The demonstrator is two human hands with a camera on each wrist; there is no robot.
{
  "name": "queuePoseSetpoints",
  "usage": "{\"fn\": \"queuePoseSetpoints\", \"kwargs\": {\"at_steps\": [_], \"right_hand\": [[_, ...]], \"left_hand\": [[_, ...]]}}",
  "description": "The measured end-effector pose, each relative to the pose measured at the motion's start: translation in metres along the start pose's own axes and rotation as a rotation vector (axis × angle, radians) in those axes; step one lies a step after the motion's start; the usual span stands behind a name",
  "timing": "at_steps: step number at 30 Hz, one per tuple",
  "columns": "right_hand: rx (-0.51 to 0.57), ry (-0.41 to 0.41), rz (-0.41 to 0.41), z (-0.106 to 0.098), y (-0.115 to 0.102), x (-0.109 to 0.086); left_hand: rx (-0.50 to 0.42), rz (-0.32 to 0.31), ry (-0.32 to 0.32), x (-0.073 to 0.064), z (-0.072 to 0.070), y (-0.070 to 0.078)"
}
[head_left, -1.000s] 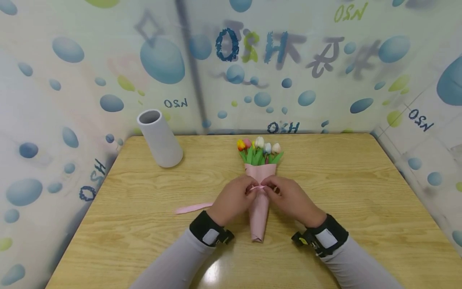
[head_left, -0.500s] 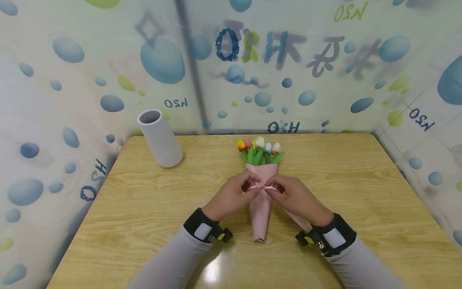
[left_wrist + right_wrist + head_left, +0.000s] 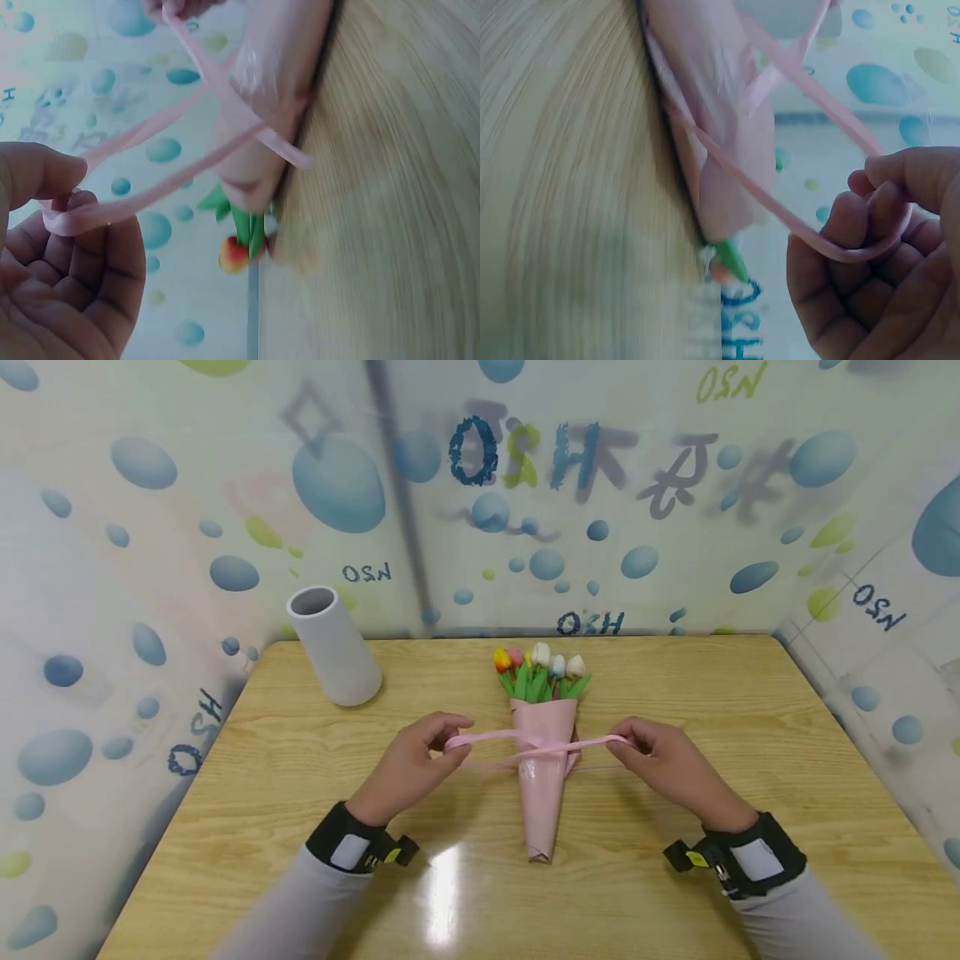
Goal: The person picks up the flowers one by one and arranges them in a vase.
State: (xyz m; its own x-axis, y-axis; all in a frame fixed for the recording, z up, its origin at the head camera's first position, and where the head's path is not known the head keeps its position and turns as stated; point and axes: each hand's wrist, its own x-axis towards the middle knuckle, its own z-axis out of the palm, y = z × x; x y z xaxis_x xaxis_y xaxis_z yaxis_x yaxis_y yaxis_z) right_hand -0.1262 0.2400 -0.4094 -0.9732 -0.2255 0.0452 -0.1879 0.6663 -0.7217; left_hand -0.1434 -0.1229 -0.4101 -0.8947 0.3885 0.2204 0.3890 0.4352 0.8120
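Observation:
A bouquet of tulips (image 3: 540,658), in several colours with green leaves, lies on the table in a cone of pink wrapping paper (image 3: 540,818). A pink ribbon (image 3: 558,747) runs around the wrapped stems and crosses over their front. On the bouquet's left, my left hand (image 3: 408,764) pinches one length of the ribbon between thumb and fingers. My right hand (image 3: 678,768) pinches the other length on the right side. Both wrist views show the ribbon bending back through the curled fingers toward the paper, in the left hand (image 3: 71,262) and in the right hand (image 3: 885,262) alike.
A tall white vase (image 3: 337,652) stands at the back left of the wooden table (image 3: 712,693). Behind the table's back edge rises a wall covering (image 3: 637,527) printed with blue and green drops.
Both hands have moved apart, from close together at the front of the bouquet to either side of it. The ribbon now stretches between them across the paper. The bouquet has stayed in place.

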Motion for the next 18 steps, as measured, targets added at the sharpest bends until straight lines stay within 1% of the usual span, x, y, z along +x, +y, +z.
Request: {"fn": "queuePoseSetpoints", "kwargs": {"at_steps": [3,8,13,16,18], "right_hand": [[-0.013,0.001,0.025,-0.008,0.008,-0.005],[-0.066,0.015,0.047,-0.017,0.025,-0.011],[-0.134,0.055,0.034,-0.029,0.046,-0.021],[-0.162,0.075,0.051,-0.038,0.057,-0.028],[-0.181,0.082,0.075,-0.044,0.064,-0.033]], "left_hand": [[0.050,-0.018,0.031,-0.009,-0.015,-0.009],[0.139,-0.085,0.063,-0.024,-0.037,-0.023],[0.230,-0.164,0.076,-0.043,-0.054,-0.038],[0.274,-0.204,0.094,-0.056,-0.064,-0.046],[0.298,-0.243,0.102,-0.064,-0.070,-0.052]]}}
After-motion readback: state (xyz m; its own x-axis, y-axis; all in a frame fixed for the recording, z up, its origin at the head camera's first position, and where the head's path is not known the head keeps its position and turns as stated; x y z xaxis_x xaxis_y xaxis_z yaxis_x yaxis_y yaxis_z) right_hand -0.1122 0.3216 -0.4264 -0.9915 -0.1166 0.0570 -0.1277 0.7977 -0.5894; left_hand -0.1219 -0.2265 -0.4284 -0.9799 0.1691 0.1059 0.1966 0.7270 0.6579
